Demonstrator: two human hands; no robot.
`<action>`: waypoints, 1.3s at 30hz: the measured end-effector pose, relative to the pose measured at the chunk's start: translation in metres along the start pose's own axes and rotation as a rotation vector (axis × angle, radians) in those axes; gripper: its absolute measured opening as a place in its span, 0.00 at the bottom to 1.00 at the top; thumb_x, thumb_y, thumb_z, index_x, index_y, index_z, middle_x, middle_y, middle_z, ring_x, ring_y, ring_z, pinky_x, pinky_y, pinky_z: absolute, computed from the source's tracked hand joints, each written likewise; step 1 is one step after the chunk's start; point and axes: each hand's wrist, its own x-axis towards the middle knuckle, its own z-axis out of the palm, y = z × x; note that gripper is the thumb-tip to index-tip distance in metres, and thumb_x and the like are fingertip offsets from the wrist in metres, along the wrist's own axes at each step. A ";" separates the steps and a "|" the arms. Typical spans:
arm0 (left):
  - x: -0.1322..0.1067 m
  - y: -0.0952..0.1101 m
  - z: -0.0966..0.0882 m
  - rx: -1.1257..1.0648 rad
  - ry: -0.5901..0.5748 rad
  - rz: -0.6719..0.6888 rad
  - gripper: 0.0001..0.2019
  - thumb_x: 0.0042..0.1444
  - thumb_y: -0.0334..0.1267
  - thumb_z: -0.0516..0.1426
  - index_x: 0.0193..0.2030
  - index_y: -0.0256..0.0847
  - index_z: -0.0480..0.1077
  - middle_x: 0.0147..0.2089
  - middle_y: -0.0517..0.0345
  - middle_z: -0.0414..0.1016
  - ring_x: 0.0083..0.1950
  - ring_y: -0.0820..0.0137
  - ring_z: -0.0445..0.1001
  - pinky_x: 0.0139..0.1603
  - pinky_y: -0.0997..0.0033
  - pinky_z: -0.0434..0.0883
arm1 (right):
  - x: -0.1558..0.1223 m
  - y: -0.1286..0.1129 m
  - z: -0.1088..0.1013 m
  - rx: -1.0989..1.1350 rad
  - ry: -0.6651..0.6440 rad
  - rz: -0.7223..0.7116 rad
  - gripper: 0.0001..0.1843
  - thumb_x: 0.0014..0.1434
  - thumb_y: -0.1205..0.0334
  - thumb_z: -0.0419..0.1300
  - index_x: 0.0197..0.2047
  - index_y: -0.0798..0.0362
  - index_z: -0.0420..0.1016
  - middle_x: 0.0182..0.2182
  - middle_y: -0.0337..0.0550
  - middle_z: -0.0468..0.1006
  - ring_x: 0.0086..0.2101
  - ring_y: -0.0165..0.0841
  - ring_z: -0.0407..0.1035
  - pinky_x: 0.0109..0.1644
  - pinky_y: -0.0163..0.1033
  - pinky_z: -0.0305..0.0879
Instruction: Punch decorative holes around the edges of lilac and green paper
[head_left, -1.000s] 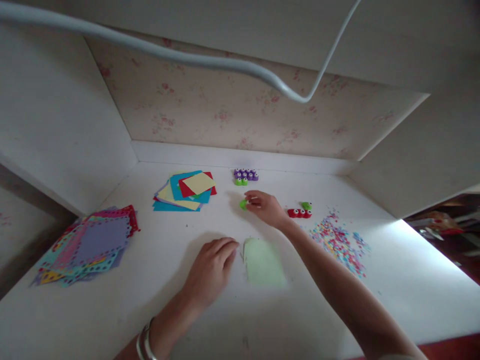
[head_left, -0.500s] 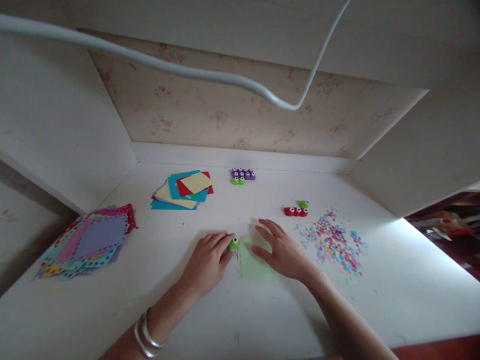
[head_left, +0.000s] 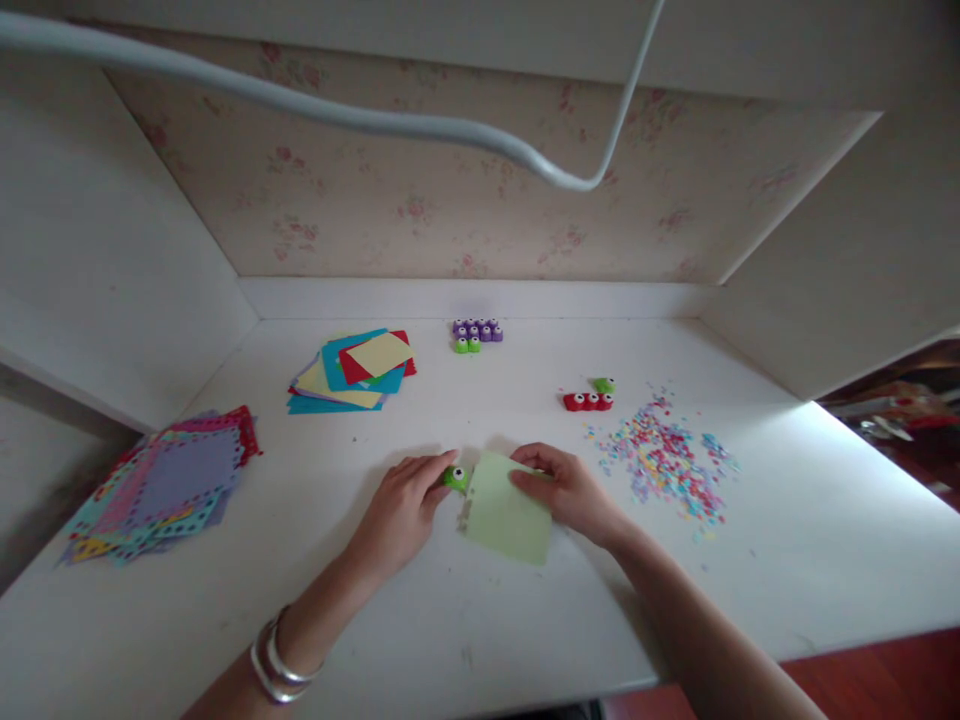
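Note:
My left hand (head_left: 397, 510) rests on the white desk (head_left: 480, 620), its fingertips closed round a small green paper punch (head_left: 454, 477). The punch sits against the upper left edge of a pale green paper square (head_left: 504, 512). That edge shows a few punched holes. My right hand (head_left: 570, 492) pinches the paper's right side between thumb and fingers, lifting it slightly. I wear silver bangles on the left wrist.
A stack of plain coloured squares (head_left: 352, 370) lies back left. Punched sheets (head_left: 161, 480) lie at the far left. Purple and green punches (head_left: 475, 334) stand at the back; red punches and a green one (head_left: 589, 398) right of centre. Confetti (head_left: 667, 460) is scattered right. A white cable hangs overhead.
My right hand carried the green punch from the back to the paper, where my left hand took it. The right hand then moved from lying flat to gripping the paper's right side.

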 end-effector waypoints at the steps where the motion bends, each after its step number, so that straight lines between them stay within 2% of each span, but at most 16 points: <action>1: 0.000 0.000 0.000 0.012 -0.012 0.015 0.21 0.63 0.29 0.55 0.62 0.46 0.66 0.55 0.53 0.76 0.54 0.63 0.74 0.56 0.56 0.71 | 0.001 0.000 0.000 0.030 -0.009 0.015 0.12 0.60 0.53 0.61 0.42 0.51 0.76 0.35 0.41 0.80 0.31 0.31 0.72 0.32 0.35 0.66; 4: 0.000 0.001 -0.001 0.020 -0.038 0.042 0.19 0.64 0.28 0.54 0.59 0.47 0.69 0.55 0.54 0.76 0.54 0.63 0.73 0.57 0.55 0.70 | 0.003 -0.002 0.001 0.068 -0.023 0.057 0.13 0.58 0.53 0.63 0.41 0.51 0.78 0.35 0.41 0.80 0.31 0.31 0.71 0.32 0.34 0.65; 8: 0.000 -0.001 -0.003 -0.042 -0.031 0.007 0.16 0.63 0.29 0.55 0.55 0.45 0.71 0.52 0.54 0.78 0.52 0.64 0.74 0.55 0.58 0.71 | 0.005 -0.005 0.002 0.134 -0.022 0.103 0.14 0.56 0.52 0.64 0.41 0.51 0.79 0.34 0.41 0.79 0.30 0.30 0.70 0.31 0.34 0.63; 12: -0.001 -0.004 -0.002 -0.058 -0.039 -0.029 0.15 0.62 0.31 0.57 0.55 0.45 0.70 0.50 0.54 0.79 0.50 0.64 0.76 0.52 0.59 0.72 | 0.005 -0.008 0.001 0.209 -0.031 0.155 0.14 0.54 0.52 0.65 0.40 0.52 0.79 0.32 0.42 0.79 0.28 0.29 0.69 0.30 0.34 0.63; 17: -0.001 -0.004 -0.002 -0.055 -0.035 -0.021 0.15 0.62 0.33 0.57 0.55 0.46 0.71 0.49 0.55 0.80 0.49 0.64 0.77 0.50 0.60 0.73 | 0.005 -0.008 0.001 0.184 -0.044 0.168 0.16 0.54 0.50 0.65 0.40 0.51 0.80 0.32 0.42 0.79 0.28 0.30 0.69 0.28 0.34 0.62; 23: 0.001 0.001 -0.005 -0.057 -0.082 -0.001 0.14 0.62 0.33 0.57 0.54 0.47 0.71 0.50 0.56 0.79 0.51 0.63 0.75 0.53 0.58 0.70 | 0.006 -0.006 0.001 0.217 -0.053 0.202 0.16 0.53 0.50 0.66 0.41 0.51 0.81 0.31 0.42 0.80 0.27 0.29 0.69 0.28 0.34 0.63; 28: 0.001 0.002 -0.005 -0.054 -0.066 -0.004 0.14 0.63 0.34 0.57 0.54 0.47 0.72 0.49 0.56 0.80 0.50 0.64 0.75 0.53 0.59 0.70 | 0.006 -0.006 0.002 0.237 -0.069 0.236 0.17 0.52 0.49 0.66 0.40 0.52 0.82 0.30 0.42 0.80 0.26 0.29 0.68 0.27 0.34 0.61; 39: 0.002 0.005 -0.007 -0.047 -0.084 -0.026 0.14 0.61 0.31 0.58 0.53 0.47 0.72 0.48 0.56 0.80 0.49 0.63 0.75 0.52 0.59 0.70 | 0.004 -0.009 0.002 0.339 -0.086 0.288 0.14 0.51 0.52 0.68 0.39 0.51 0.82 0.30 0.42 0.81 0.25 0.29 0.69 0.27 0.33 0.62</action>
